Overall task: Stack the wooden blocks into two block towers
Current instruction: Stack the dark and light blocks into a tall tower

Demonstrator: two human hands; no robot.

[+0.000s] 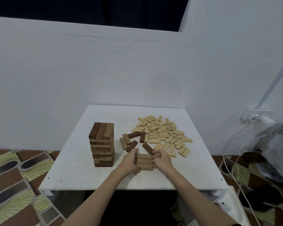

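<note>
A tall tower of brown wooden blocks point(102, 145) stands on the left half of the white table point(88, 176). Near the table's front middle, a small bundle of three brown blocks point(144, 162) lies side by side between my hands. My left hand point(130, 162) grips the bundle's left ends with curled fingers. My right hand point(162, 160) holds its right ends, fingers curled around them. Several loose brown blocks point(133, 141) lie just behind the bundle. A spread heap of pale wooden blocks point(165, 134) covers the right rear of the table.
The table is low and stands against a white wall. A patterned floor mat point(15, 176) lies to the left. On the right are a wall socket with a plug point(258, 118), white cables point(235, 173) and a dark bag point(278, 154).
</note>
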